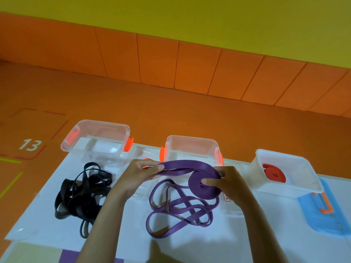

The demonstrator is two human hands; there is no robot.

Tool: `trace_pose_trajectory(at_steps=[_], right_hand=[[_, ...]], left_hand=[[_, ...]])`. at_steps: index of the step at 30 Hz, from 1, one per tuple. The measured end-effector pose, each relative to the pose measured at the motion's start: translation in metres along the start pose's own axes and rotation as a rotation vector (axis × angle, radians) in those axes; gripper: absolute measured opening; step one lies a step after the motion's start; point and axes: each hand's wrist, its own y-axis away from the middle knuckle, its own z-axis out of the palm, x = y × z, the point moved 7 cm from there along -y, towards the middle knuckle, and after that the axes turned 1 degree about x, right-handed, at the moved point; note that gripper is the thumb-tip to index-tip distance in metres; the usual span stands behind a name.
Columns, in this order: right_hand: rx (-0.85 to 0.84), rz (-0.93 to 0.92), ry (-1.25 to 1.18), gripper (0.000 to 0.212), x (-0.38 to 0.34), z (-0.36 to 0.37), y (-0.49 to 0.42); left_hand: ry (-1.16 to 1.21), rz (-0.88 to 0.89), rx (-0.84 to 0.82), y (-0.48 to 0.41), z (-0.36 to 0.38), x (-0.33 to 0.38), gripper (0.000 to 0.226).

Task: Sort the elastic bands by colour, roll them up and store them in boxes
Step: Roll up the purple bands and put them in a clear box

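Observation:
A wide purple band [185, 168] is partly wound into a roll [201, 184]. My right hand [230, 184] pinches that roll, while my left hand [141, 172] holds the band's free loop stretched out to the left. Beneath my hands a tangle of thinner purple bands [178, 213] lies on the white sheet. Black bands [81, 194] are heaped at the left. Three clear boxes stand along the far edge: the left box [98, 141] and the middle box [191, 149] hold no bands, and the right box [284, 173] holds a rolled red band [274, 175].
A blue lid with an orange clip [322, 211] lies in front of the right box. Clear lids [233, 207] rest flat on the white sheet [47, 226] near the boxes. Orange floor mats and an orange padded wall surround the sheet.

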Motion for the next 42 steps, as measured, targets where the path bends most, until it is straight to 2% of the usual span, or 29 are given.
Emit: trace_pose_trajectory(at_steps=[6, 11, 14, 17, 21, 25, 28, 33, 42], right_hand=[[0.004, -0.018, 0.006, 0.034, 0.004, -0.002, 0.0], [0.026, -0.028, -0.045, 0.028, 0.005, -0.003, 0.002], [0.016, -0.04, -0.052, 0.021, 0.004, -0.006, 0.002], [0.005, -0.055, -0.055, 0.023, 0.003, -0.008, 0.003], [-0.061, -0.044, -0.022, 0.028, 0.004, -0.005, 0.006], [-0.216, -0.033, -0.043, 0.026, 0.002, 0.007, 0.01], [-0.276, -0.032, -0.076, 0.027, -0.001, 0.015, 0.014], [-0.209, -0.005, -0.214, 0.041, -0.002, 0.006, 0.014], [-0.052, 0.11, -0.51, 0.051, 0.004, -0.01, 0.008]], left_hand=[[0.069, 0.12, -0.044, 0.0, 0.005, 0.005, 0.021], [0.368, 0.111, -0.064, -0.001, 0.016, 0.001, 0.023], [0.183, 0.125, -0.105, 0.001, 0.02, -0.001, 0.029], [-0.033, 0.143, 0.011, -0.001, 0.014, -0.002, 0.034], [-0.03, 0.177, 0.095, 0.0, 0.008, 0.001, 0.033], [0.101, 0.199, 0.138, -0.001, 0.002, 0.005, 0.035], [0.111, 0.238, 0.173, -0.002, -0.001, 0.009, 0.036], [0.069, 0.235, 0.181, -0.002, -0.008, 0.005, 0.028], [-0.03, 0.169, 0.124, -0.008, 0.0, -0.004, 0.022]])
